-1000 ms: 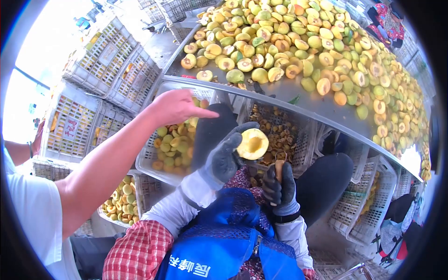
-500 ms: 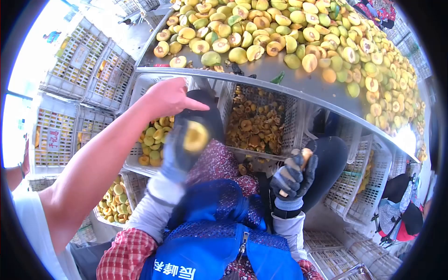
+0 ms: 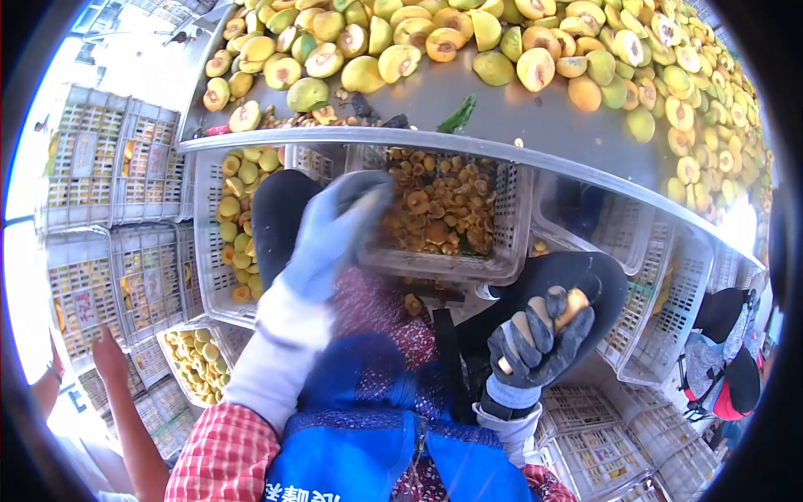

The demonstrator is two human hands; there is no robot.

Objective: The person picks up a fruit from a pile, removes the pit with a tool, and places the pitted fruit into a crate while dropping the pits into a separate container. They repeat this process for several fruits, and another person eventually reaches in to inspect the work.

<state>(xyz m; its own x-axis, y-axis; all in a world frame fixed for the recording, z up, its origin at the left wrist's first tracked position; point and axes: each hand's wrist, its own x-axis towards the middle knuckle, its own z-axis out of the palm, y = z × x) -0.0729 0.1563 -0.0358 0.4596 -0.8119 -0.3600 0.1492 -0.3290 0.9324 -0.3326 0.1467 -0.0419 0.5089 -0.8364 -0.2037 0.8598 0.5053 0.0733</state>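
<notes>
My left hand (image 3: 347, 222), in a grey-blue glove, is over the left side of a white crate (image 3: 517, 222) of brownish fruit scraps (image 3: 439, 201). Motion smears its fingers; something tan shows at them, too blurred to name. In a dark-palmed glove, my right hand (image 3: 535, 335) rests near my right knee, fingers wrapped around a wooden-handled tool (image 3: 572, 308). The handle sticks out at both sides of the fist; the tool's working end is hidden. Above both hands, many halved yellow-green fruits (image 3: 535, 69), peach-like, lie on the metal table (image 3: 468, 138).
The table's raised edge (image 3: 351, 135) runs above my knees. A crate of yellow fruit halves (image 3: 242, 209) stands left of my leg. Stacked crates (image 3: 84, 167) are at far left, more crates (image 3: 598, 443) at lower right. Another person's arm (image 3: 134, 418) is at lower left.
The other person's pointing arm has withdrawn to the lower left. My left hand has moved up and right to the scrap crate; the fruit half it held no longer shows. My view has shifted.
</notes>
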